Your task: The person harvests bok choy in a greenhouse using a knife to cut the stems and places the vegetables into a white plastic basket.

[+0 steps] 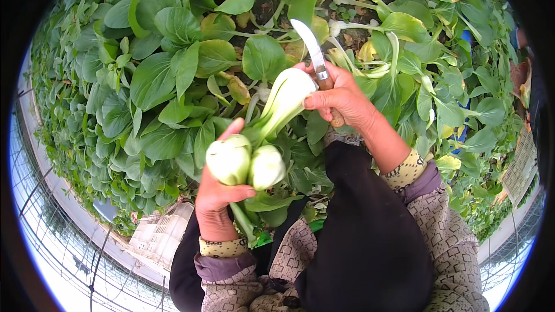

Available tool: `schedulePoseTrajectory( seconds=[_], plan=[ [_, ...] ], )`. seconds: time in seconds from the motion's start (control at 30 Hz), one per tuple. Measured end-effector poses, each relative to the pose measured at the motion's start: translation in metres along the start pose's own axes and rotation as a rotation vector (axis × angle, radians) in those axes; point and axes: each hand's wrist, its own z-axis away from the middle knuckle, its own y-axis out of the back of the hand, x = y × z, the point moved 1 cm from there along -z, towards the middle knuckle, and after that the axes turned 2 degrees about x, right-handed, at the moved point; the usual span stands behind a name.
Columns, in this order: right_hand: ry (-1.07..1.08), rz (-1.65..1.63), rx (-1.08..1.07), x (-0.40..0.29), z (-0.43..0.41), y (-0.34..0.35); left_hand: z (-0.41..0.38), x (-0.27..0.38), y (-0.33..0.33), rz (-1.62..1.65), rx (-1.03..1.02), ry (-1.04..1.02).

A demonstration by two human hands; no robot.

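Note:
Two bok choy heads lie in my left hand (219, 190), their pale rounded bases turned up: a larger one (228, 160) beside a smaller one (266, 167). My right hand (342, 97) holds a third bok choy (284, 99) by its pale base, its stalks slanting down to the left towards the other two. A curved knife (310, 43) with a wooden handle is also gripped in my right hand, its blade pointing up and to the left. Part of the handle is hidden by the fingers. The leaves of the held plants are largely covered.
Leafy bok choy plants (156, 78) grow densely ahead and to the left. Several cut plants with pale bases (336, 28) lie at the upper right among yellowed leaves. A pale plastic crate (158, 234) stands at the lower left, another crate (520, 167) at the far right. Wire mesh (60, 234) runs along the left edge.

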Motion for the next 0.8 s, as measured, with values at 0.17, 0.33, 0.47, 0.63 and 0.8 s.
schedulePoseTrajectory(
  seconds=[0.17, 0.33, 0.47, 0.63, 0.8],
  plan=[
    [0.017, 0.008, 0.075, -0.014, 0.008, 0.019, 0.002, 0.037, 0.001, 0.092, 0.064, -0.117],
    [-0.037, -0.012, -0.062, -0.017, 0.012, 0.01, -0.024, 0.038, -0.029, -0.191, 0.313, -0.204],
    [-0.046, 0.083, -0.004, -0.013, 0.012, -0.014, -0.03, 0.011, -0.043, -0.121, 0.288, -0.181],
    [-0.002, 0.253, 0.077, -0.018, 0.031, -0.044, -0.006, 0.002, -0.05, -0.127, 0.249, -0.252],
    [0.157, 0.514, 0.019, -0.053, 0.062, -0.098, 0.045, 0.022, -0.068, -0.295, 0.342, -0.535]
  ],
)
